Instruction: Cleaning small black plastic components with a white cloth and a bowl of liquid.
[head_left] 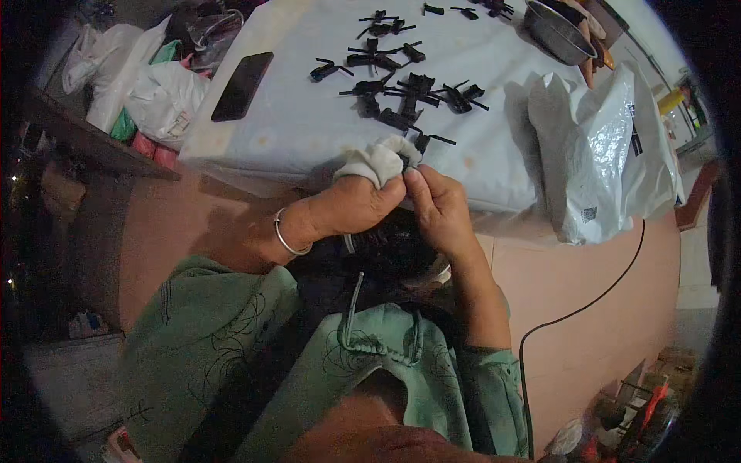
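Observation:
My left hand (359, 204), with a bangle at its wrist, is closed round a crumpled white cloth (378, 160) at the table's near edge. Against it, my right hand (441, 202) pinches a small dark part that shows only slightly between the cloth and my fingertips; most of it is hidden. Just beyond my hands, several small black plastic parts with thin rod-like arms (417, 89) lie in a loose cluster. One of these black parts (432, 140) lies close to the cloth.
A dark phone (242, 86) lies on the pale-covered table (301, 116) at the left. To the right stand a white plastic bag (598, 154) and, farther back, a grey metal bowl (557, 35). Filled bags (166, 92) crowd the far left. A black cable (575, 315) crosses the floor.

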### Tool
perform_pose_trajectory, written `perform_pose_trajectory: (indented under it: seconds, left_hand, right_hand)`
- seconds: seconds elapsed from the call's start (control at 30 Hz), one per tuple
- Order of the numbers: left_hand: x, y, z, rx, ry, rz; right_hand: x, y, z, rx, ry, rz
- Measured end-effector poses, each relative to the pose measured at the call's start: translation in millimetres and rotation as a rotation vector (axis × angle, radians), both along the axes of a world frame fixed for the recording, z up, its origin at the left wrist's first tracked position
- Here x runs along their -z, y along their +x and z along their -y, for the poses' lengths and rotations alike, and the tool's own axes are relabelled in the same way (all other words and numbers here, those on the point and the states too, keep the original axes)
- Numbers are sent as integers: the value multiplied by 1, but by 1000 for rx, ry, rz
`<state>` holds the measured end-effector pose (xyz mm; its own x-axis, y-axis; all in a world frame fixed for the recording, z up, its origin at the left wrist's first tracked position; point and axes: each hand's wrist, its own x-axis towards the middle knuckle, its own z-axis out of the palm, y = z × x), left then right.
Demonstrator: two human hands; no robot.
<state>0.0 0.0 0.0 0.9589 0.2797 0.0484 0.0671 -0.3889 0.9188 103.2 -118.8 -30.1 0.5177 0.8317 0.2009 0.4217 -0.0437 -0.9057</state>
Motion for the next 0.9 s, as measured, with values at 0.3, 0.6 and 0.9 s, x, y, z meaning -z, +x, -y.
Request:
perform_pose_trajectory:
  seconds: [0.3,0.6,0.9]
  left_hand:
    - [-2,2,-4,106,637,305]
    - [14,2,-26,94,355,140]
    - [-3,6,-31,-175,82,258]
  right_hand:
    - [4,14,-1,-151,101,-374]
    - [-5,16,-25,513,-226,850]
    - [-16,29,1,451,-117,578]
